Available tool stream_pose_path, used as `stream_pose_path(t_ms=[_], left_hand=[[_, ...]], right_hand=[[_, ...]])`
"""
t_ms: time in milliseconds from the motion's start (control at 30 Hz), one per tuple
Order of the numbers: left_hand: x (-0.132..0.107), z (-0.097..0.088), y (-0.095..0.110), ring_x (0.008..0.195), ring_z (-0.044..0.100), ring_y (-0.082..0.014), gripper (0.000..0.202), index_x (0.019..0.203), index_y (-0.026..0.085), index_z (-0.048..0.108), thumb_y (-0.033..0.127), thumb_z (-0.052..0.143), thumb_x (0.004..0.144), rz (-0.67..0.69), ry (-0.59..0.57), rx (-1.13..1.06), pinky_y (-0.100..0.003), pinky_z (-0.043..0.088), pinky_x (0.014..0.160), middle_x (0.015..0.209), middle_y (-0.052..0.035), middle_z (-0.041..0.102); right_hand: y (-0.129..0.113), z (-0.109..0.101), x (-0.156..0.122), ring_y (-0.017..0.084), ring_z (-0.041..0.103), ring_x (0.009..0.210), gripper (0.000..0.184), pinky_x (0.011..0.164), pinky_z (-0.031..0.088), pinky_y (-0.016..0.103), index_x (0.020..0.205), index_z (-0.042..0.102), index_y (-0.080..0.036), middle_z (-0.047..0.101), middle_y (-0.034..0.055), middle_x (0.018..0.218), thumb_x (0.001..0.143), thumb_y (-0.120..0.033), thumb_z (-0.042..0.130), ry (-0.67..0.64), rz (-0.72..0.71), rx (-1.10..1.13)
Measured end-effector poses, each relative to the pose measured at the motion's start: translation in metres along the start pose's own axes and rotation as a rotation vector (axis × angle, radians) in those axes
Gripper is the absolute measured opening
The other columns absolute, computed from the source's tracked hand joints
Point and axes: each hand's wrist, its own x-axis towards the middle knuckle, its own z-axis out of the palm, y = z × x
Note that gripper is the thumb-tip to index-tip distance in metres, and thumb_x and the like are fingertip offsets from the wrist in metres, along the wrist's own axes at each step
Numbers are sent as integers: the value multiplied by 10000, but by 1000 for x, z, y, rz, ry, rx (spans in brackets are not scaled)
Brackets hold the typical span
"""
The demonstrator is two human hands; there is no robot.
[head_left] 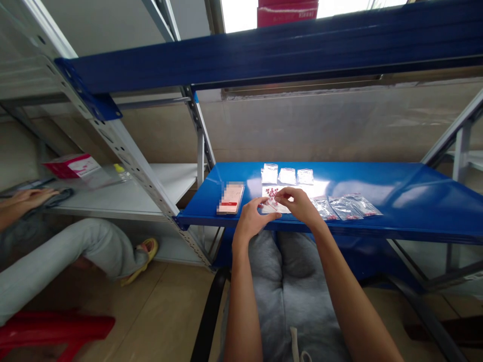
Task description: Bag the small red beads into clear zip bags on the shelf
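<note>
Both hands are over a white sheet (287, 193) near the front edge of the blue shelf. Small red beads (271, 192) lie in a loose cluster on the sheet. My left hand (252, 219) is curved, thumb below and fingers above, around what looks like a small clear zip bag (270, 205) with a red line at its mouth. Close beside it, the fingertips of my right hand (296, 202) are pinched together at the bag; whatever they hold is too small to make out.
Several clear bags with red beads (344, 208) lie right of my hands. Three small bags (288, 176) lie behind the sheet. A phone-like flat object (230, 198) rests at left. Metal uprights (124, 146) and a blue beam (264, 55) frame the shelf. Another person (86, 246) sits left.
</note>
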Motion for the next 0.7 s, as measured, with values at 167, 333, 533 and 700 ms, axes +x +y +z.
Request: stream_pose_path(t_ms=[167, 333, 533, 700], left_hand=[[0, -2, 2, 1015, 694, -242, 541, 1158, 204, 725, 423, 884, 690, -21, -50, -128, -324, 522, 890, 1103, -56, 763], [0, -3, -1, 1006, 693, -244, 551, 1153, 199, 732, 452, 876, 686, -50, -51, -197, -324, 529, 873, 1105, -66, 760], [2, -3, -6, 999, 687, -241, 555, 1160, 185, 732, 476, 857, 704, -76, -26, -225, -330, 526, 875, 1093, -84, 758], [2, -4, -7, 974, 691, -228, 525, 1156, 182, 726, 482, 827, 738, -77, -44, -250, -316, 532, 865, 1048, -73, 762]], right_hand=[[-19, -8, 1, 191, 664, 782, 166, 739, 490, 300, 873, 777, -186, 768, 57, 859, 884, -292, 650, -191, -54, 49], [-11, -12, 4, 196, 678, 838, 177, 785, 506, 307, 958, 769, -185, 777, 66, 943, 907, -260, 617, -155, -43, 56], [21, -4, 9, 195, 654, 805, 158, 782, 478, 304, 958, 774, -180, 755, 80, 904, 863, -132, 657, -50, 113, -393], [36, 7, 10, 219, 652, 931, 174, 844, 462, 304, 1004, 772, -174, 728, 107, 1003, 886, -124, 653, -95, 139, -567]])
